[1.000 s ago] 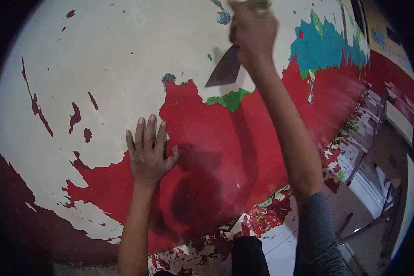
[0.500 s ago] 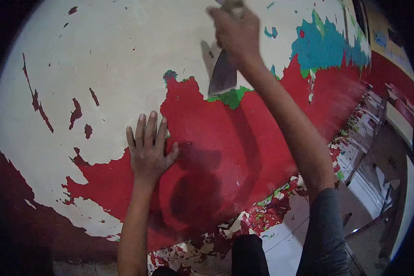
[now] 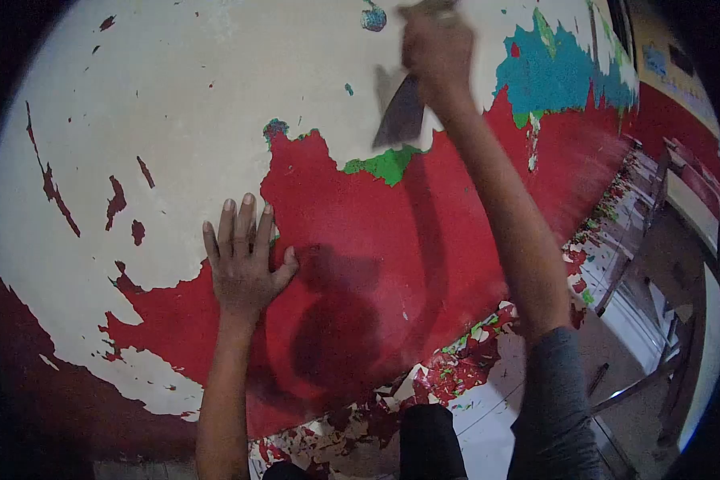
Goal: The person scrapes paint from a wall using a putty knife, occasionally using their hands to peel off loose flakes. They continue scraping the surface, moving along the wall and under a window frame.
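My right hand is wrapped round the handle of a paint scraper. The scraper's dark, wide blade points down, its edge near the border where the cream paint ends above a patch of green. Below that border, red paint shows on the wall. My left hand lies flat against the wall with fingers spread, across the boundary of cream and red. It holds nothing.
Paint flakes are heaped on the tiled floor along the wall's foot. A blue patch shows at the upper right of the wall. Dark frame-like bars stand on the floor at right.
My right hand and the scraper have shifted slightly right in view, with the blade more tilted. The camera view has moved a little; my left hand stays flat on the wall.
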### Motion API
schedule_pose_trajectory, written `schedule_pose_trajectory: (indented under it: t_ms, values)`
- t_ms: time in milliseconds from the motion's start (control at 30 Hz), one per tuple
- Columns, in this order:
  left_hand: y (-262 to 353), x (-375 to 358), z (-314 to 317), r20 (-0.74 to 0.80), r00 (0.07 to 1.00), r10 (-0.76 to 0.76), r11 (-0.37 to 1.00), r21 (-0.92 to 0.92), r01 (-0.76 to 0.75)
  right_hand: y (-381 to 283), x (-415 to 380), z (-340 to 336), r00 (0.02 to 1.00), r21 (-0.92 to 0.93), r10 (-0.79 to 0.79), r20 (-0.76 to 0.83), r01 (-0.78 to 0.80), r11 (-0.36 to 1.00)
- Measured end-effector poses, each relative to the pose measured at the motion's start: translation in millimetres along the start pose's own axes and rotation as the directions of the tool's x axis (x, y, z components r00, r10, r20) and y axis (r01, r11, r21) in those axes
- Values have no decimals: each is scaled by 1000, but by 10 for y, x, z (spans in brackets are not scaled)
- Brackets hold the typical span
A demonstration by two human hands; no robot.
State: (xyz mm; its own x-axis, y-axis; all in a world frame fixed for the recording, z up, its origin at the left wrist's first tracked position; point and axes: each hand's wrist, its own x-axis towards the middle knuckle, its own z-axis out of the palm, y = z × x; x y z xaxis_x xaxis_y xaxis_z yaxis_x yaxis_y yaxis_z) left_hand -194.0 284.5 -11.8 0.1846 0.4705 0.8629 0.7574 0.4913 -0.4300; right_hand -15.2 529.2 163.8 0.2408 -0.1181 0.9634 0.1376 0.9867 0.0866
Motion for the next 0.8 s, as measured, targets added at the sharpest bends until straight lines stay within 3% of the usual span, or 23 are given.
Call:
schedule_pose_trajectory:
  t_ms: [33,67,200,233,267,300,333,367,400,433,467,500,533,567,600,633,667,700,733,767,800]
  values:
    - [2,-4,-7,-3,1000,-3,1000,-2,3,-48,-155,38,956,275,257,142,-288,917]
    - [3,-1,-12,-8,1000,0,1000,-7,0,-348,-211,-9,827,466,492,272,-561,684]
    - [10,11,-24,-10,1000,18,999,-34,-18,247,-38,-13,928,232,366,65,-371,899]
    - [6,14,-31,-10,1000,21,999,-31,-22,214,10,-37,981,-324,-139,136,177,930]
    - [6,15,-36,-11,1000,24,999,-30,-24,165,61,-22,927,-513,-374,15,328,793]
    - [18,18,-34,-14,1000,24,999,-34,-25,179,151,-167,980,-175,-201,-3,197,964]
    - [20,32,-22,-14,1000,28,999,-38,-28,115,266,-338,1000,185,-22,-21,25,982]
    - [17,25,-20,-11,1000,25,999,-43,-25,136,264,-178,963,-64,236,131,-230,971]
    - [15,13,-33,-7,1000,18,999,-41,-19,147,265,-23,838,-374,473,271,-360,854]
    - [10,20,-32,-18,1000,24,999,-41,-25,828,-194,559,972,-558,-234,-2,193,807]
    - [5,13,-23,-29,999,33,999,-42,-34,546,-179,404,1000,-262,-21,11,23,965]
    - [7,11,-9,-41,999,34,998,-44,-36,273,-174,222,981,56,171,94,-177,983]
    - [11,23,-7,-35,999,30,998,-45,-31,156,-62,-34,913,389,398,85,-398,830]
    - [15,35,-18,-29,999,24,999,-45,-25,144,16,-235,792,667,589,160,-526,527]
    - [24,15,-38,-14,1000,16,999,-44,-17,386,-91,-73,737,673,652,180,-575,465]
    - [19,0,-32,-15,1000,12,999,-30,-13,373,-133,-39,922,438,387,8,-351,827]
    - [9,-2,-9,-16,1000,15,1000,-17,-16,354,-167,-9,998,108,37,-57,-31,994]
    - [7,14,-1,-19,1000,17,1000,-8,-17,345,-181,-1,948,-237,-317,10,310,921]
    - [4,22,8,-21,1000,19,1000,-10,-19,514,-71,-107,960,-552,-258,108,274,788]
    - [7,29,1,-20,1000,17,1000,-12,-17,535,-98,-83,997,-258,-10,82,31,966]
    - [17,10,-22,-15,1000,10,1000,-11,-10,547,-124,-64,970,63,237,50,-240,969]
